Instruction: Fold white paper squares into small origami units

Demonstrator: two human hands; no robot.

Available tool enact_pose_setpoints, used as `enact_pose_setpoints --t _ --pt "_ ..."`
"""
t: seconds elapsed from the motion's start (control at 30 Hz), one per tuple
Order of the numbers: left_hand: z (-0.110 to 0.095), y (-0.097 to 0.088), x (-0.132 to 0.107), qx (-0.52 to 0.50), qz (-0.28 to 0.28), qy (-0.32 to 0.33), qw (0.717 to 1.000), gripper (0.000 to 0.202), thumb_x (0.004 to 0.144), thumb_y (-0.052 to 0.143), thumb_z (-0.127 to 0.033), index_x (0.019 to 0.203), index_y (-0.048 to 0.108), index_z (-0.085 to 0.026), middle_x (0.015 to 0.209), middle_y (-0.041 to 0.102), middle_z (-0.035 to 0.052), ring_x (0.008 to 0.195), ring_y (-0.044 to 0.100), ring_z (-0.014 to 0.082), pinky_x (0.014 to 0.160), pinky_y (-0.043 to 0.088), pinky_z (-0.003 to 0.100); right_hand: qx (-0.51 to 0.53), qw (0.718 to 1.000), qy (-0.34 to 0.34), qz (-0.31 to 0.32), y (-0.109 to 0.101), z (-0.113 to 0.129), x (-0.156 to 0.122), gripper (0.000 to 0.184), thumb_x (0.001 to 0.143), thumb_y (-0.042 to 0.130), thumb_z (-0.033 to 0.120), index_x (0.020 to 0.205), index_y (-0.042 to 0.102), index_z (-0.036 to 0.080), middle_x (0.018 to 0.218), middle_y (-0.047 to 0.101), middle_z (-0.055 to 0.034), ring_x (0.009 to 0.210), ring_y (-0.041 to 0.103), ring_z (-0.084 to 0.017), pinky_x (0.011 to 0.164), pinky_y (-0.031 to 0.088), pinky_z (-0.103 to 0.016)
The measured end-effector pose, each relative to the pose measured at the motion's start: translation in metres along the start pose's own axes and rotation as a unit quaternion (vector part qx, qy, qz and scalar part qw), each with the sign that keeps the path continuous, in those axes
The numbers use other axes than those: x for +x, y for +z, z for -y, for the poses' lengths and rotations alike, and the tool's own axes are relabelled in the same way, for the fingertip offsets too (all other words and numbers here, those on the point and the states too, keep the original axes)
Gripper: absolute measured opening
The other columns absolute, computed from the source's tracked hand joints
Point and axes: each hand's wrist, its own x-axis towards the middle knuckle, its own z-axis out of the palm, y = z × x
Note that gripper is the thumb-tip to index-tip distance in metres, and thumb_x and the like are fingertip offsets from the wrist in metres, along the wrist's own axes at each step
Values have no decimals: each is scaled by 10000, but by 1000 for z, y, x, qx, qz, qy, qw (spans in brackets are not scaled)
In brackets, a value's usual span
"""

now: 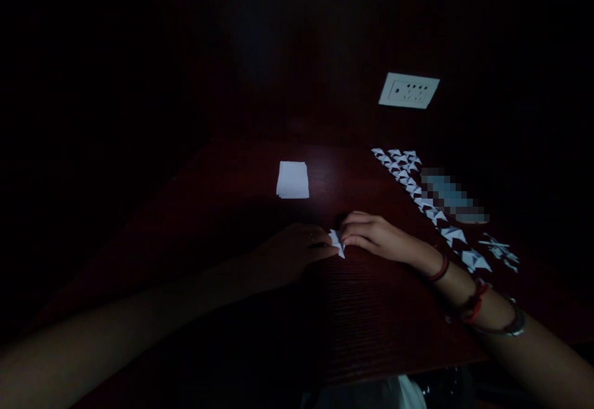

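Between my two hands is a small white folded paper piece point(338, 242) with pointed corners, just above or on the dark red table point(371, 316). My left hand point(301, 247), in deep shadow, pinches its left side with thumb and fingers. From the right, the fingers of my right hand point(371, 234) close on its other side and hide part of it. Farther back lies a stack of white paper squares point(292, 180). To the right runs a row of several similar folded paper pieces point(408, 181).
Beside the row lies an oval, blurred-out object point(452, 195). Thin white paper scraps point(500, 250) are heaped near my right forearm. A white wall socket point(409, 90) sits above the table's back. The left side is very dark.
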Motion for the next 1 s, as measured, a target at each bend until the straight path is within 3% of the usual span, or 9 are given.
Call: enact_pose_setpoints --t 0.63,1.0 --pt "-7 3 -2 8 5 11 1000 394 853 376 -105 1227 348 -225 1212 460 25 1173 315 185 945 285 361 28 999 -7 20 4 -11 7 194 837 450 279 812 579 136 779 518 -31 706 495 -103 634 394 -216" --pt "-22 6 -4 36 20 -44 998 491 817 406 -100 1280 282 -209 1247 414 49 1136 358 208 921 316 377 16 1000 6 5 10 -13 8 227 841 433 307 779 560 130 751 509 -30 669 480 -104 615 387 -219"
